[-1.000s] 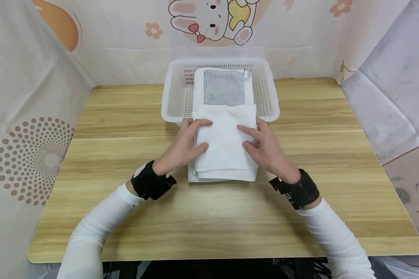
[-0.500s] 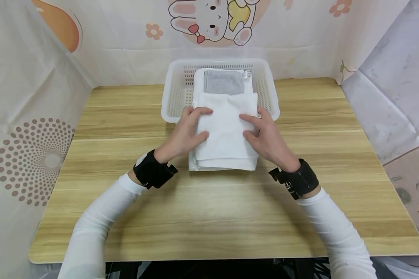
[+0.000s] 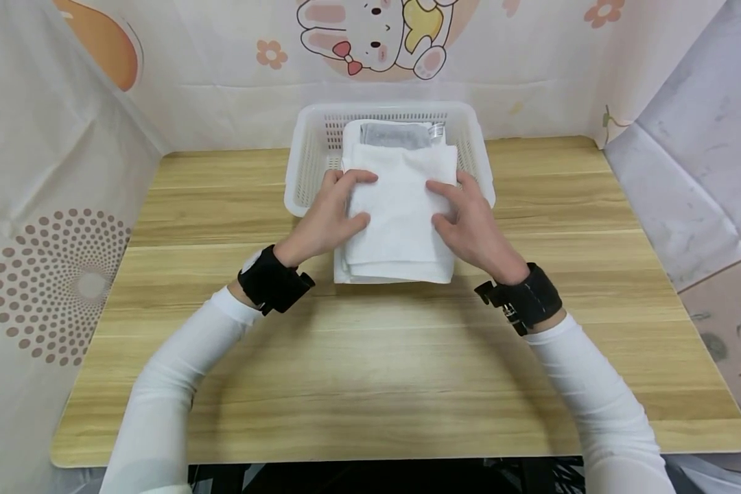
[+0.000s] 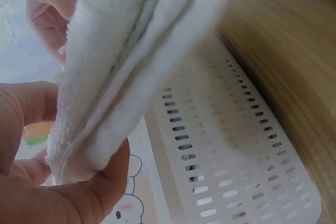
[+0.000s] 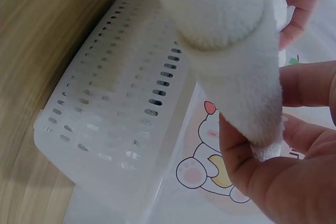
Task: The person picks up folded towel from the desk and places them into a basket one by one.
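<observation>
A folded white towel (image 3: 398,213) hangs level over the front rim of a white plastic basket (image 3: 307,154). My left hand (image 3: 328,218) grips its left side, thumb and index finger on top and other fingers tucked beneath. On the right side my right hand (image 3: 474,230) holds it the same way. The left wrist view shows the folded layers of the towel (image 4: 131,72) between thumb and fingers. In the right wrist view, a rounded fold of the towel (image 5: 236,66) is pinched at its edge. Inside the basket lie a grey cloth (image 3: 395,135) and white cloth beneath it, partly hidden by the held towel.
The basket stands at the back of a wooden table (image 3: 370,370), close to a printed curtain (image 3: 222,68) with a rabbit figure. More curtains hang at both sides. A black strap (image 3: 272,281) is worn on each wrist.
Both hands have moved forward, away from the body, carrying the folded towel farther over the basket. It now covers more of the grey cloth. The basket has stayed in place.
</observation>
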Action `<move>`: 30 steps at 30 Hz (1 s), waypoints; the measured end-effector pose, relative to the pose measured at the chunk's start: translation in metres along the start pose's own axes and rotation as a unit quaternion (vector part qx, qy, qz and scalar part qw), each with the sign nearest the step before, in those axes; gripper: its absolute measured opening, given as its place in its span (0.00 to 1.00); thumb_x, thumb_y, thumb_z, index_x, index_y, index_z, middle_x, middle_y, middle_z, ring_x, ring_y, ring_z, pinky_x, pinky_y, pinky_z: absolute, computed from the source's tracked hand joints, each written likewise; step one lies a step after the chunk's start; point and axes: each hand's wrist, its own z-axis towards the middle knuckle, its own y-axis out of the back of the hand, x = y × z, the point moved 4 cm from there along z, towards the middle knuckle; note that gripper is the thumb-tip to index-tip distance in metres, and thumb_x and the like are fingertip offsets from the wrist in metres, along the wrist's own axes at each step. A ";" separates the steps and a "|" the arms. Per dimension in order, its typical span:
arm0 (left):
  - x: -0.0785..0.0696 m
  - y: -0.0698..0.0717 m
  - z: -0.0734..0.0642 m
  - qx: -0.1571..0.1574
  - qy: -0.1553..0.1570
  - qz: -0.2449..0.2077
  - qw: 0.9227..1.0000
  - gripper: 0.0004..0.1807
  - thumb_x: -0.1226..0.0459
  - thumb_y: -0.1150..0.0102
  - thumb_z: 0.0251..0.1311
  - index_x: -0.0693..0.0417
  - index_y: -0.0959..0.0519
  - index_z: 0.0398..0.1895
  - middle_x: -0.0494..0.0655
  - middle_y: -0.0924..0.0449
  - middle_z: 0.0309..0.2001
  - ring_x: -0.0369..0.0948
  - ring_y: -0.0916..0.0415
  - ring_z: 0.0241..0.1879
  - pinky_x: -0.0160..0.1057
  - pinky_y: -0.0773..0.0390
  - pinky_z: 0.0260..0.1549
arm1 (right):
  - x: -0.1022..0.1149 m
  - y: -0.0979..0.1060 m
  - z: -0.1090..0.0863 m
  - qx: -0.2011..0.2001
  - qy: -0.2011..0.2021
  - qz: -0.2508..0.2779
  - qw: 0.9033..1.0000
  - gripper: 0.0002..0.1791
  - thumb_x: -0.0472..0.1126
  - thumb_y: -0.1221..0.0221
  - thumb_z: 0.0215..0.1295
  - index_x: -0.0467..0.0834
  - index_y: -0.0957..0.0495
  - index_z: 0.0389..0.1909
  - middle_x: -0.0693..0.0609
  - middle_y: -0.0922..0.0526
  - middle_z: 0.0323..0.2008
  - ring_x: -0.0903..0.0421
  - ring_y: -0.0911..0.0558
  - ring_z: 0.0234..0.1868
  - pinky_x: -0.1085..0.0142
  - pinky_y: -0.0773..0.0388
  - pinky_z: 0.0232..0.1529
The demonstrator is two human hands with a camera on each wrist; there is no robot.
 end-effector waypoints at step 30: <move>0.002 0.018 0.063 0.036 0.025 0.054 0.998 0.30 0.71 0.43 0.63 0.55 0.34 0.69 0.57 0.39 0.62 0.45 0.42 0.56 0.38 0.36 0.54 | -0.017 0.015 0.055 -0.009 -0.062 0.006 0.998 0.28 0.24 0.49 0.62 0.31 0.30 0.66 0.31 0.43 0.70 0.39 0.36 0.65 0.44 0.28 0.59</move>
